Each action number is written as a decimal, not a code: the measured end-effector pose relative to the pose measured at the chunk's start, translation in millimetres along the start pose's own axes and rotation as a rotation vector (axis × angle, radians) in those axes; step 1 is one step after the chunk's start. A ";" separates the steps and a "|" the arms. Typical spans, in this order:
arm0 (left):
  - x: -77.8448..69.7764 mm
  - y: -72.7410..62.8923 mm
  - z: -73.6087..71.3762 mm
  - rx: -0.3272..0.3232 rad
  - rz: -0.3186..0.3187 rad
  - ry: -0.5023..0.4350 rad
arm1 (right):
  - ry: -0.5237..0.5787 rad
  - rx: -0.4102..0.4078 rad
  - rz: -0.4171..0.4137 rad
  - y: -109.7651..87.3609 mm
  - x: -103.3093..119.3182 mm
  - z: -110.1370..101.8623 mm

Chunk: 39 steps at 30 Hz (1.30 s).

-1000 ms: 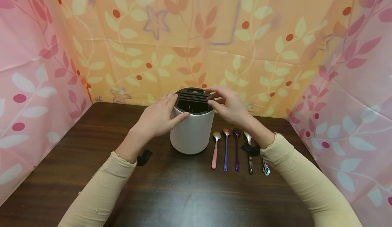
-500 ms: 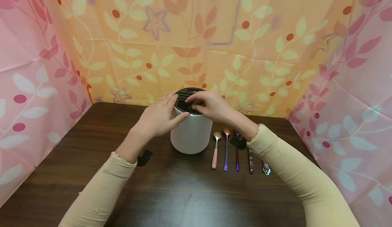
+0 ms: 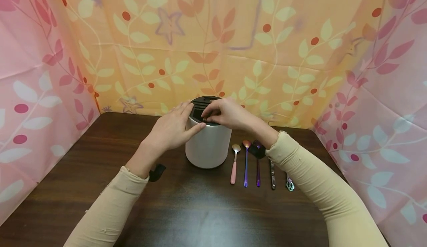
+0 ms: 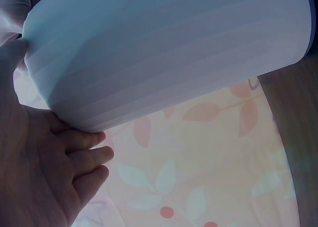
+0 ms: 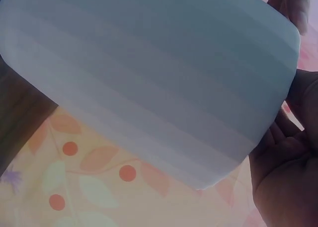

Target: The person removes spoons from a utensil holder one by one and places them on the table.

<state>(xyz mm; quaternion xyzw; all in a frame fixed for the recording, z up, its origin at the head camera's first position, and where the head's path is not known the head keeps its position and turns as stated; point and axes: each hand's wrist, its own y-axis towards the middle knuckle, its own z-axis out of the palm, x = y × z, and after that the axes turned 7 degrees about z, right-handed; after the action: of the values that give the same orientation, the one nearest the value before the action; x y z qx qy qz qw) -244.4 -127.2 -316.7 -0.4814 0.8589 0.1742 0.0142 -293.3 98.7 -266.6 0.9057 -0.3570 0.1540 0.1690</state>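
A white utensil holder (image 3: 208,147) with a black slotted insert (image 3: 200,106) stands upright on the table; its side fills much of both wrist views. My left hand (image 3: 171,126) rests against its left rim, fingers fairly straight and thumb along the front edge. Over the front opening, my right hand (image 3: 230,114) has its fingertips curled together at a thin shiny piece, which they almost wholly hide. In the left wrist view the left hand's fingers (image 4: 87,160) lie beside the holder's upper end. The right palm (image 5: 288,182) shows near the rim in the right wrist view.
Right of the holder lie, in a row, a pink-handled spoon (image 3: 234,165), a blue-purple spoon (image 3: 246,165), a purple spoon (image 3: 258,173), a dark patterned handle (image 3: 273,174) and an ornate handle (image 3: 290,183), partly under the right arm. Patterned cloth (image 3: 207,36) surrounds the dark wooden table (image 3: 186,210).
My right hand has moved left from the holder's right rim to its front opening, and its fingers have closed together there. The left hand and the holder have stayed in place.
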 end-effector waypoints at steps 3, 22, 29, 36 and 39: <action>-0.2 -0.6 -0.5 -0.001 -0.003 0.001 | -0.002 0.004 -0.001 0.5 -1.6 -0.6; 0.0 0.3 -1.0 0.007 -0.014 -0.007 | 0.271 0.043 0.097 7.7 -0.3 -23.9; 0.8 1.2 0.4 -0.006 -0.012 -0.002 | 0.557 -0.099 0.149 -2.7 1.4 -28.7; 2.6 1.1 -0.2 -0.008 -0.013 -0.001 | 0.690 -0.263 0.127 -12.4 -0.6 -33.2; 3.4 0.6 -0.1 -0.012 -0.016 -0.002 | 0.752 -0.324 0.092 -15.9 -2.6 -33.9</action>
<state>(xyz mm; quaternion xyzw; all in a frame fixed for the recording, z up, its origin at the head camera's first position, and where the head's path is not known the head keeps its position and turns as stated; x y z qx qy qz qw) -246.7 -129.7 -317.1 -0.4880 0.8540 0.1798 0.0133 -289.4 125.3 -240.4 0.7311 -0.3301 0.4232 0.4212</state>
